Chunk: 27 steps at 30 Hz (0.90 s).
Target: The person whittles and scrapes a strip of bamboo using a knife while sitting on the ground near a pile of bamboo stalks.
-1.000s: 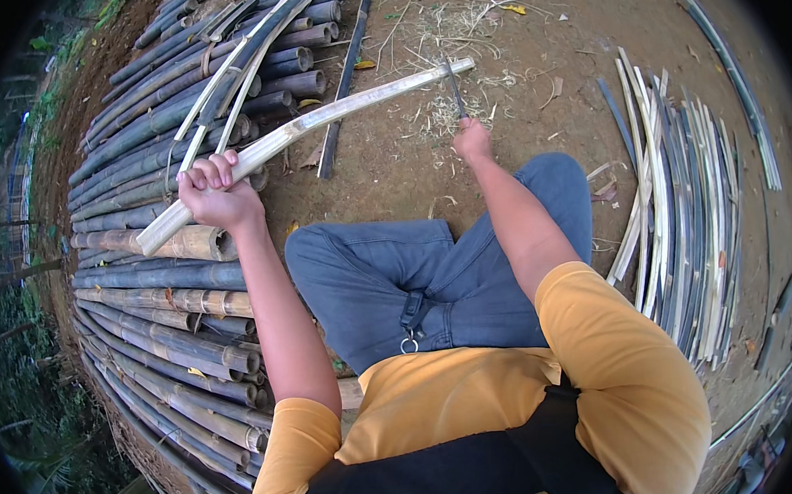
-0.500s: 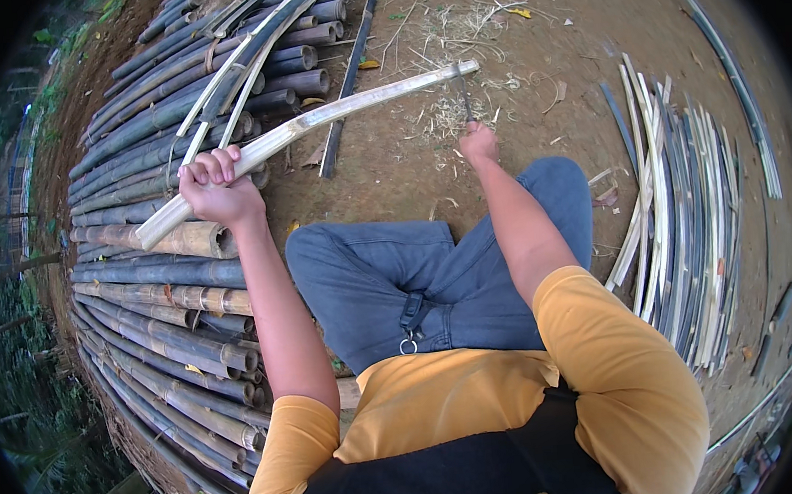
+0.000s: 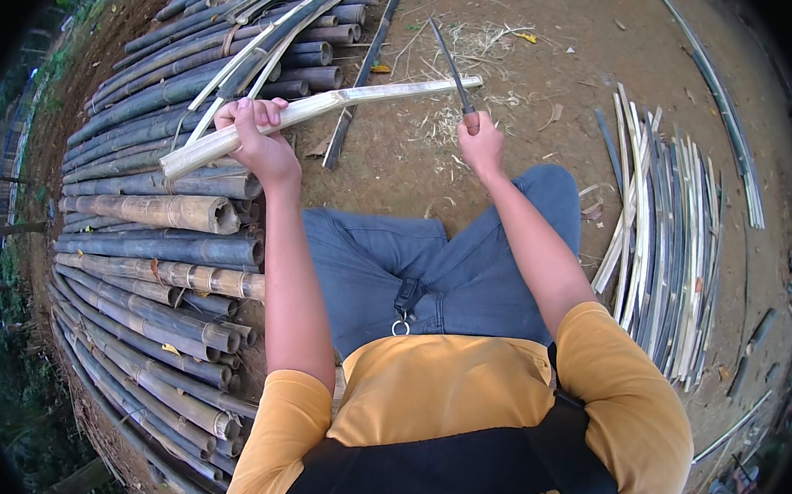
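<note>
My left hand (image 3: 258,142) grips a long pale bamboo strip (image 3: 322,106) near its thick near end. The strip reaches out to the right above the ground, slightly bent at a joint. My right hand (image 3: 480,142) is closed round the wooden handle of a knife (image 3: 448,55). Its long dark blade points away from me and passes by the strip's far end; whether the two touch, I cannot tell. Thin pale shavings (image 3: 460,119) lie on the soil below.
Stacked dark bamboo poles (image 3: 167,254) fill the left side, with split pieces (image 3: 258,50) on top. A bundle of split strips (image 3: 666,237) lies to my right, and longer strips (image 3: 716,96) lie beyond it. A dark slat (image 3: 366,75) rests on the ground ahead.
My left hand has moved right and away from me, bringing the strip's near end with it. The knife blade has swung up so more of it shows past the strip.
</note>
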Tool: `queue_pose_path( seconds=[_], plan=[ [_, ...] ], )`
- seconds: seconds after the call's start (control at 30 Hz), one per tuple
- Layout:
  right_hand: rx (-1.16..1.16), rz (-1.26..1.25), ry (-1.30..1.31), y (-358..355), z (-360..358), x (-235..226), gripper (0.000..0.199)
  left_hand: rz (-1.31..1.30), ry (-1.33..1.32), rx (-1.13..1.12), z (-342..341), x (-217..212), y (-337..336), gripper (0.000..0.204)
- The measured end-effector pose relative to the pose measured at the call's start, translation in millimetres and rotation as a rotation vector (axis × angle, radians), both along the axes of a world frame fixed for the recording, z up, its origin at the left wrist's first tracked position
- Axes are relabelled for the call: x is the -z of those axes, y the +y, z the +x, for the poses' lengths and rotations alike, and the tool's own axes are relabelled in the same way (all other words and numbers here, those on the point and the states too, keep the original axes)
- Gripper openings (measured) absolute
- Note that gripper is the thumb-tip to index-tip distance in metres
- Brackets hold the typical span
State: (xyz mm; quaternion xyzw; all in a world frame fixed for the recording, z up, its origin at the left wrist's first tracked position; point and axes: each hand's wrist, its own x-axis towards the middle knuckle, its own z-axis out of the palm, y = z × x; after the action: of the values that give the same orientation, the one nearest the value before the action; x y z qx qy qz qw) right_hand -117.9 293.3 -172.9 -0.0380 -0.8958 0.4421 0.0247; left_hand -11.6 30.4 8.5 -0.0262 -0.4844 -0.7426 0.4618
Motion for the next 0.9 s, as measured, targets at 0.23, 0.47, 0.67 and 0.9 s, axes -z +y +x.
queue_pose_path(
  seconds=[0.23, 0.47, 0.67, 0.9],
  plan=[
    [-0.084, 0.012, 0.054, 4, 23, -4, 0.027, -0.02, 0.107, 0.139, 7, 0, 23, 0.018],
    [-0.211, 0.123, 0.03, 33, 17, -66, 0.028, -0.297, -0.031, 0.119, 15, 4, 9, 0.019],
    [-0.259, 0.34, -0.011, 58, 13, -108, 0.033, -0.517, -0.253, -0.034, 18, -18, 5, 0.026],
    [-0.335, 0.296, -0.075, 65, 11, -117, 0.034, -0.34, -0.246, 0.028, 10, -27, 25, 0.041]
  ],
)
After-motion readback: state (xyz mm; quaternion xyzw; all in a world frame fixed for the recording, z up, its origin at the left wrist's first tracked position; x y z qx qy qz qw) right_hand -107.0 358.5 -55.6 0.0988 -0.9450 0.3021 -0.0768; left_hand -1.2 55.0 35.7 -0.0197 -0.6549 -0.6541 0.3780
